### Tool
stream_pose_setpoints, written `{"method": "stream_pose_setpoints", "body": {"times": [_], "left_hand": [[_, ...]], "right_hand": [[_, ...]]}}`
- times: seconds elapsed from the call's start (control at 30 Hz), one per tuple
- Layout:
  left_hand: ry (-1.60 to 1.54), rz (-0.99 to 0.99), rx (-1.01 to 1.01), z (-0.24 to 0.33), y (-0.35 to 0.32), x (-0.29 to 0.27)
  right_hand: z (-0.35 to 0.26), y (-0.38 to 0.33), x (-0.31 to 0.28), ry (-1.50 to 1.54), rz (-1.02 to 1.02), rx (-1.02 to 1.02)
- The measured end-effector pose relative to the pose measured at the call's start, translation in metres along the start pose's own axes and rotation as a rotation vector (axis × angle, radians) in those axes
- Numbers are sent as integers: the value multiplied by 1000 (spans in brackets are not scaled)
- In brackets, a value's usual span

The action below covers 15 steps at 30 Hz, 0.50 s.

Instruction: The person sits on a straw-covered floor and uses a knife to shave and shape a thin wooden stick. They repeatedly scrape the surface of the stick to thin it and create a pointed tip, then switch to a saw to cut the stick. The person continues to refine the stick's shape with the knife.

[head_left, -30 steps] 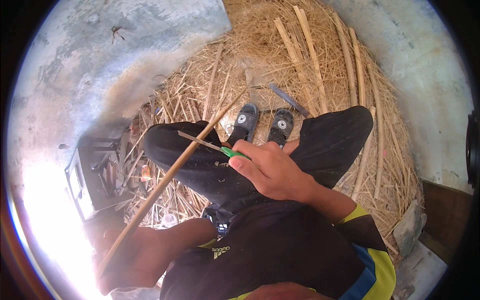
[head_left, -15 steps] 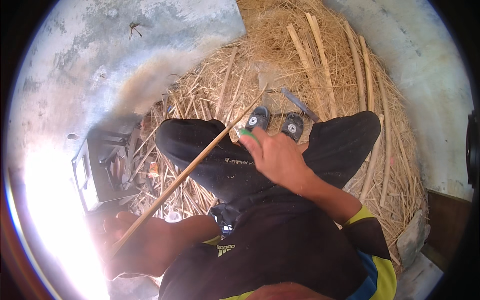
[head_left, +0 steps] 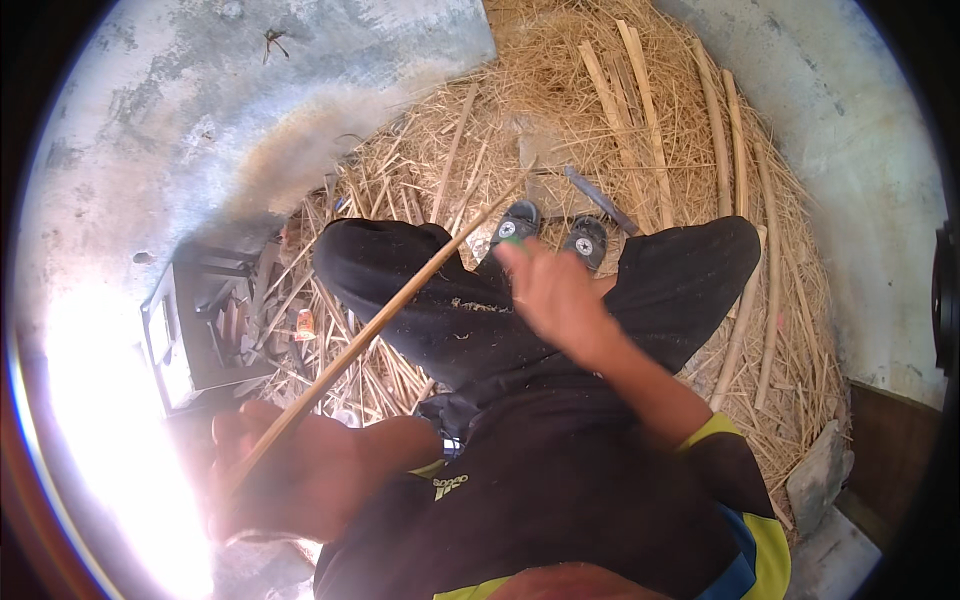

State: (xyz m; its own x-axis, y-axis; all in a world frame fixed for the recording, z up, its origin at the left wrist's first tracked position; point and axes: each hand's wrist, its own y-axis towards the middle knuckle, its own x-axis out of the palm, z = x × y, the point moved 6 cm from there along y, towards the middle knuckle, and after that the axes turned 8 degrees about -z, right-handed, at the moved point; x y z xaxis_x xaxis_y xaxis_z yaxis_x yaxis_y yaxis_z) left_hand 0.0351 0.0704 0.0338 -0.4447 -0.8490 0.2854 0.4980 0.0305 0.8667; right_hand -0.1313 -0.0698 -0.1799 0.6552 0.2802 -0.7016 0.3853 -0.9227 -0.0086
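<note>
Head view: left hand (head_left: 285,475) is sitting low at the person's left side in strong glare, fingers closed around the lower end of a thin, smooth, pale-tan cane strip (head_left: 385,325) that is running diagonally up across the black-trousered left knee toward the dark shoes (head_left: 552,232). Right hand (head_left: 548,292) is hovering blurred above the knees with fingers curled around a small green-handled tool (head_left: 511,242), only its green tip showing, and whether it is touching the strip cannot be told. Dry fibrous straw (head_left: 560,90) and long split cane lengths (head_left: 645,95) are lying heaped on rough grey concrete floor (head_left: 200,110), with a dark metal box frame (head_left: 195,320) standing beside the left knee.
</note>
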Motion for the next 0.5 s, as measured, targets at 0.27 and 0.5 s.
{"method": "stream_pose_setpoints", "body": {"times": [0.27,0.5], "left_hand": [[80,-28,-43,8,7,-4],[179,-30,-111,16,-2,13]], "right_hand": [[-95,-22,-58,567,-190,-163],[-144,-65,-78,484,-272,-358]]}}
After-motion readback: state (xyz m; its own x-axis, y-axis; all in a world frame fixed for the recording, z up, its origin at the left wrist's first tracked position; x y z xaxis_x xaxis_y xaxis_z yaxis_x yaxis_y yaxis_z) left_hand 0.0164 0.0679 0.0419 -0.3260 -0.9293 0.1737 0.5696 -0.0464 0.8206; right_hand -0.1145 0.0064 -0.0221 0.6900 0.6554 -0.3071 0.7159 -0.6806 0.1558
